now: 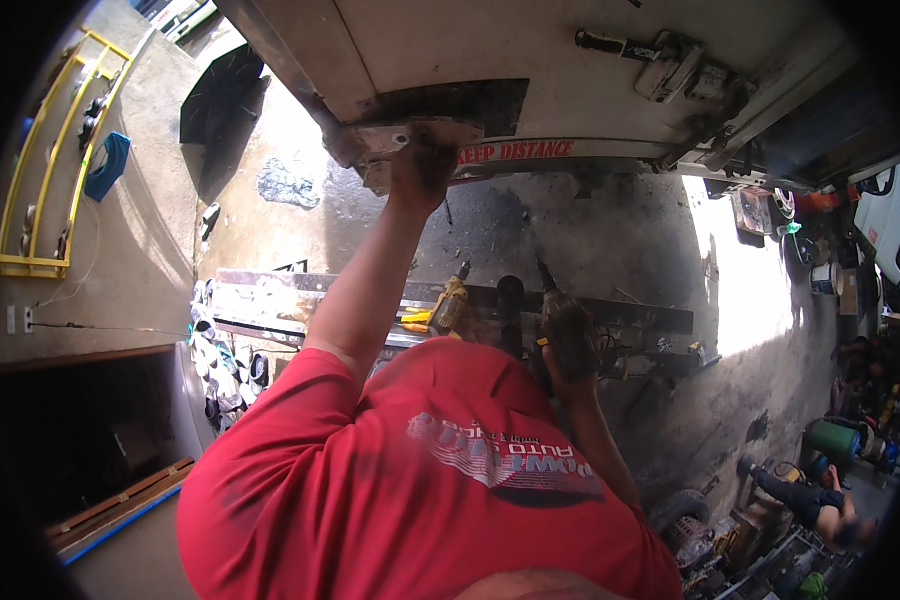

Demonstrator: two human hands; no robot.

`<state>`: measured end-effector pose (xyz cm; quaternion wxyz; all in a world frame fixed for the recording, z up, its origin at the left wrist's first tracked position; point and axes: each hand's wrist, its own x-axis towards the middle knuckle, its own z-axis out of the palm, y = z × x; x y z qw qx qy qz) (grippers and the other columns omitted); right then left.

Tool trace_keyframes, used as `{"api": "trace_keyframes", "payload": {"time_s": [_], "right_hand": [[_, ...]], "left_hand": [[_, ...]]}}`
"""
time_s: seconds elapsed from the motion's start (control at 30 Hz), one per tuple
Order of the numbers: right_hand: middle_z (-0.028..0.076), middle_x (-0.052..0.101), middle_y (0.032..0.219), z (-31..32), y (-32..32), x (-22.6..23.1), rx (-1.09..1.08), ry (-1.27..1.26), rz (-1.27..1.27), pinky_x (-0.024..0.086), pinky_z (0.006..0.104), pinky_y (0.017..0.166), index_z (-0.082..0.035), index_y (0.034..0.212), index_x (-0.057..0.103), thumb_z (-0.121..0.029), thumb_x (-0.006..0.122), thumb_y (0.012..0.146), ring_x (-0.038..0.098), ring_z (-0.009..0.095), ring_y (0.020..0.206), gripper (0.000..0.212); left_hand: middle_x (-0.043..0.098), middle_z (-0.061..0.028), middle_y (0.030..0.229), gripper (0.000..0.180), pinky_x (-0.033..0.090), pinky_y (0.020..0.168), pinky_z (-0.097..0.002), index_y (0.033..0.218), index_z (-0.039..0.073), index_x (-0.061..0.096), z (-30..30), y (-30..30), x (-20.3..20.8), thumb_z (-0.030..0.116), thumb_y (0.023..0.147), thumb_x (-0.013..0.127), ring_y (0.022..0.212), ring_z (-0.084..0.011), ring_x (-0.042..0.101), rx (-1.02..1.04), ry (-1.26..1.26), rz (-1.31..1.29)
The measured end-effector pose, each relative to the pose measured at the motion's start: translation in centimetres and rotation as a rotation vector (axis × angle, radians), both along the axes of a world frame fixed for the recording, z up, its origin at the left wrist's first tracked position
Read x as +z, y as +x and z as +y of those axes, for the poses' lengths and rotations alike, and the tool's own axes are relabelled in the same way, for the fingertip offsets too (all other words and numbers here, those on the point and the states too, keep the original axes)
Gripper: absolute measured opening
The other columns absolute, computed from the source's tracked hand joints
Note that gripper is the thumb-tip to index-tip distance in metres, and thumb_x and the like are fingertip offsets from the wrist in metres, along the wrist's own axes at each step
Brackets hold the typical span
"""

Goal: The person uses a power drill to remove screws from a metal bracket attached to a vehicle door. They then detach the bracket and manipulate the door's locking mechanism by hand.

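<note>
My left hand point(425, 168), its fingers dark with shadow or grime, is closed at a flat metal plate point(375, 138) on the lower edge of a pale vehicle panel point(420, 50). Some of its fingers are hard to make out against the plate. Close to my body, my right hand point(573, 385) grips a power drill point(568, 330), whose thin dark bit point(544, 273) points away from me toward the panel. A second, yellow-and-black drill point(450, 305) lies on a long dark beam point(660, 318), left of the held drill.
A latch-like metal fitting point(670, 65) is mounted on the panel. At far left stand a yellow metal frame point(35, 220) and a blue plastic piece point(108, 167). Crumpled clear plastic point(288, 185) lies on the floor. At lower right, a person point(820, 505) is near cluttered parts and a green cylinder point(833, 439).
</note>
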<state>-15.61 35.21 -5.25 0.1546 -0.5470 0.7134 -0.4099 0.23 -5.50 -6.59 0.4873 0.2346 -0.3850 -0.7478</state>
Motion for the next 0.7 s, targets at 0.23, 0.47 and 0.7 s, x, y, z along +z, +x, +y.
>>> {"api": "trace_keyframes", "payload": {"time_s": [0.23,0.47,0.7], "right_hand": [[0.021,0.057,0.144,0.6,-0.1,0.7,0.044,0.046,0.139,0.033,0.0474,0.118,-0.003,0.134,0.063,-0.017,0.072,0.087,0.047,0.040,0.140,0.050],[0.019,0.060,0.139,-0.1,0.3,1.1,0.024,0.084,-0.053,0.034,0.0497,0.117,-0.004,0.133,0.064,-0.017,0.070,0.088,0.049,0.040,0.137,0.047],[0.018,0.058,0.142,-2.5,0.6,0.8,0.112,0.054,0.209,0.031,0.0502,0.119,-0.004,0.134,0.063,-0.017,0.070,0.089,0.048,0.039,0.138,0.047]], "left_hand": [[0.059,-0.0197,0.114,0.021,0.048,0.104,-0.0436,0.112,-0.001,0.055,-1.0,-0.3,-1.2,0.002,0.093,0.046,0.113,-0.0328,0.056,-0.048,0.477,0.466],[0.060,-0.0208,0.119,0.019,0.050,0.108,-0.0432,0.114,-0.003,0.055,-0.7,-1.2,0.5,-0.001,0.098,0.046,0.114,-0.0316,0.059,0.055,0.434,0.288],[0.062,-0.0182,0.113,0.018,0.058,0.095,-0.0374,0.112,-0.005,0.055,-2.4,1.1,-3.5,0.000,0.096,0.060,0.103,-0.0265,0.065,0.070,-0.166,-0.174]]}}
